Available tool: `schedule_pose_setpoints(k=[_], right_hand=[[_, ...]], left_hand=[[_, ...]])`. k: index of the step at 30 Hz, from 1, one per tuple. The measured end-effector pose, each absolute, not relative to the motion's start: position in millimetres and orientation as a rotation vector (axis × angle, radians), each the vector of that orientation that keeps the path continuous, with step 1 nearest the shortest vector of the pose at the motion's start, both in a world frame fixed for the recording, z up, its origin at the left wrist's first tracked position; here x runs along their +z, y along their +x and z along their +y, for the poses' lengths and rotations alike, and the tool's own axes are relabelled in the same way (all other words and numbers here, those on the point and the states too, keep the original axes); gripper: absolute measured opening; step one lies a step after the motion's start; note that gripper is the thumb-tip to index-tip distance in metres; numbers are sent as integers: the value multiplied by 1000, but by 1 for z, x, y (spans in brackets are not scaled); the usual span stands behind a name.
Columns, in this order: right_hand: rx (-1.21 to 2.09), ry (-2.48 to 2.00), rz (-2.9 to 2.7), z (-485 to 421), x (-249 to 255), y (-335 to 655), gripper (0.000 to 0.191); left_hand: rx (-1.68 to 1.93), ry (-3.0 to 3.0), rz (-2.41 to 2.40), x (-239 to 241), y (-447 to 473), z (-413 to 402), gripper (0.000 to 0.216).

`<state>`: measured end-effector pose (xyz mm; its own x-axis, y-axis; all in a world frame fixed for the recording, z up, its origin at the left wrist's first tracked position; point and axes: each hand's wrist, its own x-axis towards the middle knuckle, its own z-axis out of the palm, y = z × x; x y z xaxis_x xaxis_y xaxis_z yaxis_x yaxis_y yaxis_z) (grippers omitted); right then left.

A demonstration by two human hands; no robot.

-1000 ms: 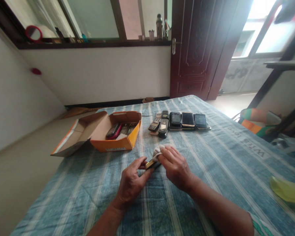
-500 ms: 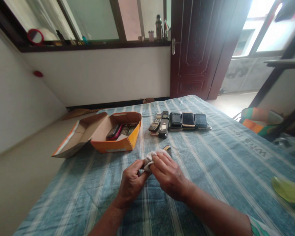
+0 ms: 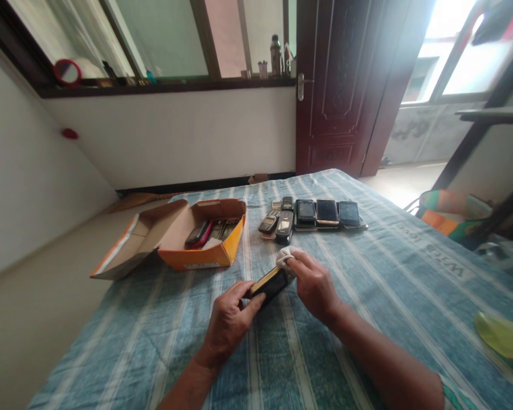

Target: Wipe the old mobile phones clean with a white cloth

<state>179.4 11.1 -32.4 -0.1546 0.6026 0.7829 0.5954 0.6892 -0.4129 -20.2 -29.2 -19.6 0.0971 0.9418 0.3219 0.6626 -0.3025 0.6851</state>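
Note:
My left hand [image 3: 232,315] grips the near end of a dark mobile phone [image 3: 270,286] with a gold-coloured edge, held tilted above the cloth-covered table. At its far end, my right hand [image 3: 314,283] pinches a crumpled white cloth [image 3: 285,256] against the phone. Beyond my hands lie several old phones: a keypad phone [image 3: 269,221], a dark rounded phone [image 3: 284,226] and a row of touchscreen phones [image 3: 327,211] in stacks. To the left stands an open orange cardboard box [image 3: 196,260] with more phones inside, among them a pink-edged phone [image 3: 202,232].
A blue striped cloth [image 3: 154,341] covers the table. The box's lid [image 3: 139,242] hangs open to the left. A yellow-green item [image 3: 502,336] lies near the right edge. Behind the table are a wall and a dark red door [image 3: 340,85].
My right hand has slid the white cloth along the phone to its far end, away from my left hand. More of the phone now shows. My left hand keeps its hold.

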Motion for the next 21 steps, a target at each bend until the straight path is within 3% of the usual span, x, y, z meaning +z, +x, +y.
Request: schedule_pose_setpoints(k=[9, 21], right_hand=[[632, -1069, -1393, 26, -46, 182, 29], [750, -1107, -1366, 31, -47, 182, 31]], left_hand=[[929, 2041, 1625, -8, -19, -22, 26], [364, 2161, 1670, 25, 15, 20, 17]])
